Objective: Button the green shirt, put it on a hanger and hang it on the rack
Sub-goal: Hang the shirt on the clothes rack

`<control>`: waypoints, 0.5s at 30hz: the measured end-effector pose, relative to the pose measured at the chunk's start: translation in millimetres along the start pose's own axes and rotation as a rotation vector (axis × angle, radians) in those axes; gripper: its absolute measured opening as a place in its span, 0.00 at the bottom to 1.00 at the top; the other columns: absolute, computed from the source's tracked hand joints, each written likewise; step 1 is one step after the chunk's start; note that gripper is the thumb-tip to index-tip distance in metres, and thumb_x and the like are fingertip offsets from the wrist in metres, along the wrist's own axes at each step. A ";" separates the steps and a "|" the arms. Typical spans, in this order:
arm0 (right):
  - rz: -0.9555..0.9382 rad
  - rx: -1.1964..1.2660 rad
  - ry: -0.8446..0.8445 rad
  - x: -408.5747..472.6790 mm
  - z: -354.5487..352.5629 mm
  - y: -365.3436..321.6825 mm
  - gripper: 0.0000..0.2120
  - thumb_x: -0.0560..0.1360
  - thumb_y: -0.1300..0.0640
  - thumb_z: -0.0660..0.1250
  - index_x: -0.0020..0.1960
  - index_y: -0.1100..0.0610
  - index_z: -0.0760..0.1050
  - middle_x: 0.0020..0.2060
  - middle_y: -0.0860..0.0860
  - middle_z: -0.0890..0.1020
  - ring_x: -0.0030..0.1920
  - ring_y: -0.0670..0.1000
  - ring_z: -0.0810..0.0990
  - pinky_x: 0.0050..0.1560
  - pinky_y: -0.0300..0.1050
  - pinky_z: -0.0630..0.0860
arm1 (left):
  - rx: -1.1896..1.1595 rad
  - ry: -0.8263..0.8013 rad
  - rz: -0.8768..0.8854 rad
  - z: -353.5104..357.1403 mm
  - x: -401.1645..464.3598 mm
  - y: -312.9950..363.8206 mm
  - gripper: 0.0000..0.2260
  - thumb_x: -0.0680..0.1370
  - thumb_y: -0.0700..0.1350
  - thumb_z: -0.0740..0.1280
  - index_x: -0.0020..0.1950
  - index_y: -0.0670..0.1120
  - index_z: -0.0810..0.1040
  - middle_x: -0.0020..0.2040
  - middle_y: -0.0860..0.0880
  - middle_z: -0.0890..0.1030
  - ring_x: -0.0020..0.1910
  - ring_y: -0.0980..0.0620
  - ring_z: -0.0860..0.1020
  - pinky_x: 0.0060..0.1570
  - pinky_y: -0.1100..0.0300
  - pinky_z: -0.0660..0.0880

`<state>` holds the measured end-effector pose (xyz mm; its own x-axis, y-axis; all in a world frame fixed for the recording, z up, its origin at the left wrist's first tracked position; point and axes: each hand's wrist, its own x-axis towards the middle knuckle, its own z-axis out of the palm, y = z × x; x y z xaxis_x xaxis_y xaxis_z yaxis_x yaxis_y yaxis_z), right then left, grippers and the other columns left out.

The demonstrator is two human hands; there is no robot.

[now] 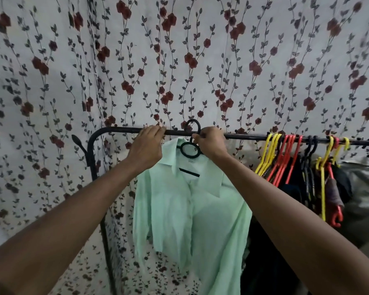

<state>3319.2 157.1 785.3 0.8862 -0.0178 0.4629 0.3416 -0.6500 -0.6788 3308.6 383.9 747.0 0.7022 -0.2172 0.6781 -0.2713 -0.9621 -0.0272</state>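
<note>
head: green shirt (192, 209) on black hanger (190, 149), hook over rack (243, 136) | left hand (146, 149) curled on rail | right hand (211, 143) pinching hanger neck | light, limp, slippery cloth; best handled by stiff hanger.

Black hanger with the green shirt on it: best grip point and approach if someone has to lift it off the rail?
Probably the neck of the black hanger, just under its hook, where the right hand pinches it now. Come from the front right: the rack rail blocks from above, the green shirt covers the shoulders, and the left hand holds the rail on the left.
</note>
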 end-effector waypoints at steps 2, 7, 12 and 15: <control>0.017 -0.032 0.021 0.1 2.4 -2.4 0.15 0.80 0.51 0.72 0.35 0.54 0.78 0.28 0.49 0.77 0.29 0.50 0.75 0.30 0.40 0.68 | -0.017 0.016 -0.003 0.2 1.3 1.6 0.29 0.77 0.35 0.63 0.79 0.40 0.67 0.73 0.40 0.74 0.74 0.41 0.71 0.80 0.43 0.61; 0.077 -0.069 0.036 -0.6 15.9 -7.8 0.14 0.77 0.51 0.76 0.38 0.58 0.82 0.34 0.57 0.84 0.37 0.57 0.82 0.37 0.44 0.77 | -0.020 0.054 -0.005 0.9 -2.1 8.2 0.30 0.74 0.33 0.65 0.78 0.38 0.69 0.72 0.39 0.75 0.74 0.39 0.71 0.81 0.46 0.58; 0.075 -0.128 0.032 -7.3 32.0 -7.8 0.18 0.78 0.50 0.74 0.33 0.58 0.78 0.27 0.50 0.75 0.29 0.51 0.73 0.27 0.40 0.61 | -0.031 0.069 0.002 -2.3 -3.8 7.2 0.31 0.73 0.32 0.65 0.77 0.37 0.69 0.72 0.39 0.75 0.73 0.39 0.71 0.80 0.48 0.58; 0.076 -0.123 0.032 -8.9 40.0 -11.3 0.18 0.78 0.50 0.73 0.33 0.56 0.76 0.26 0.49 0.75 0.29 0.52 0.73 0.27 0.41 0.61 | -0.027 0.085 0.015 0.9 -3.9 4.9 0.31 0.71 0.32 0.64 0.76 0.37 0.71 0.70 0.38 0.76 0.71 0.39 0.73 0.80 0.48 0.60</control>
<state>3319.9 195.0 766.1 0.8968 -0.0932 0.4325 0.2317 -0.7338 -0.6386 3305.2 379.8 743.5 0.6397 -0.2158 0.7377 -0.2997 -0.9538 -0.0192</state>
